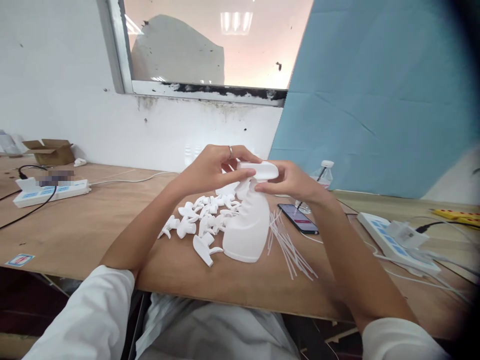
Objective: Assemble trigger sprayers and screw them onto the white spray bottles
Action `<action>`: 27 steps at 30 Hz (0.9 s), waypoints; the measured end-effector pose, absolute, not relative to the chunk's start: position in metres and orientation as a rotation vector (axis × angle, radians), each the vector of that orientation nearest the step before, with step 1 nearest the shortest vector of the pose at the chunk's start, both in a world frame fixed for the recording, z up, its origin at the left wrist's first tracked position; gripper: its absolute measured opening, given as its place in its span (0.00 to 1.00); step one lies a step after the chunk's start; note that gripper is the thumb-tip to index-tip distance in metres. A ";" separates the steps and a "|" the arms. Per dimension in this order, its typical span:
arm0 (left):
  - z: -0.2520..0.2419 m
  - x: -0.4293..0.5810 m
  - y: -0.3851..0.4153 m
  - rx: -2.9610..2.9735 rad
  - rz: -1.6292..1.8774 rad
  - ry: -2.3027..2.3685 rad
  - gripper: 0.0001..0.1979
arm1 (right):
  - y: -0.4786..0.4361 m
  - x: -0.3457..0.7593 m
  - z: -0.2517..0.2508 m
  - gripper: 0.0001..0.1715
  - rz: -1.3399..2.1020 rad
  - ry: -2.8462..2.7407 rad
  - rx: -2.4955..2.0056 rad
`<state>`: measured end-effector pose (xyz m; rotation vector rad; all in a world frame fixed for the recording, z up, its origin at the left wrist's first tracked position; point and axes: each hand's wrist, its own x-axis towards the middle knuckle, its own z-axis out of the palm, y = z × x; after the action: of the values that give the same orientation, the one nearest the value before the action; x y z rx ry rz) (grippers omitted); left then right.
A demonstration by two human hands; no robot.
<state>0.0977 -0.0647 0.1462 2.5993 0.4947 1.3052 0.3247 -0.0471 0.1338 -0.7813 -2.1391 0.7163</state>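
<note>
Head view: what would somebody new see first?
Probably the white bottle in the middle, with the left hand and right hand gripping a spray head at its top. Then white sprayer parts heaped to its left and thin tubes to its right. A blue sheet fills the upper right.

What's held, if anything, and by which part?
A white spray head, at the top of the white bottle: the left hand pinches its left end; the right hand is at its right end, exact contact unclear.
</note>
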 end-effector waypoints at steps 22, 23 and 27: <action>0.143 0.098 -0.049 2.387 1.172 0.342 0.12 | -0.069 0.284 0.067 0.17 1.358 -1.572 -0.204; 0.143 0.098 -0.049 2.386 1.171 0.346 0.12 | -0.069 0.284 0.067 0.16 1.342 -1.570 -0.209; 0.142 0.099 -0.049 2.386 1.170 0.340 0.12 | -0.070 0.284 0.068 0.19 1.350 -1.571 -0.225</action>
<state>0.0989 -0.0491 0.1424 2.3858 0.3399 1.1701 0.2837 -0.0699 0.0681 -0.2248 -1.5708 1.3502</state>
